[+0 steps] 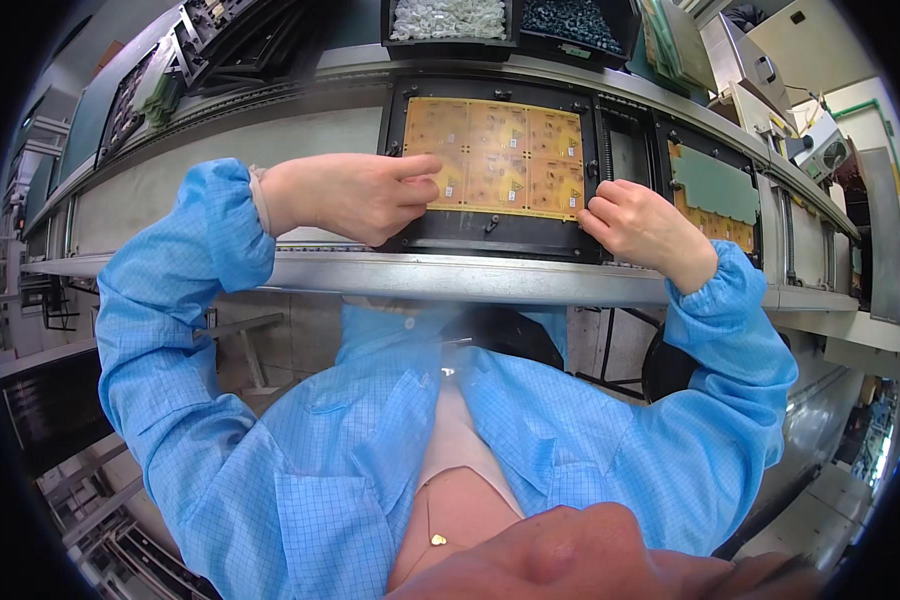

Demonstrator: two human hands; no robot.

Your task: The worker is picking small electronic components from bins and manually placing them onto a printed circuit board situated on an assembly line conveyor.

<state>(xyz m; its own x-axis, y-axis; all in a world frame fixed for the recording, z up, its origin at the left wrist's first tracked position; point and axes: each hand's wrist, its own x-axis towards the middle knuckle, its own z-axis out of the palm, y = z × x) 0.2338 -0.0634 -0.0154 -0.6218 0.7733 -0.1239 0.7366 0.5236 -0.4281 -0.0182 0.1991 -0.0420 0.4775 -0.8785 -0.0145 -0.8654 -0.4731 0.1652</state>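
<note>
A yellow-brown circuit board panel (497, 155), divided into several sections, lies in a black frame (440, 228) on the conveyor. Over the panel's left edge is my left hand (355, 195), its fingers bent and thumb and index finger close together in a pinch. Anything between those fingertips is hidden. My right hand (638, 222) is closed beside the panel's lower right corner, with its fingertips at the frame's right side. What it may hold cannot be made out. Small white labels and dark marks dot the panel.
Behind the conveyor stand a black bin of white parts (448, 20) and a bin of dark parts (573, 25). Another framed board under a grey-green plate (715, 182) sits to the right. A metal rail (470, 277) runs along the near edge. Greenish sheets (675, 45) lean at the back right.
</note>
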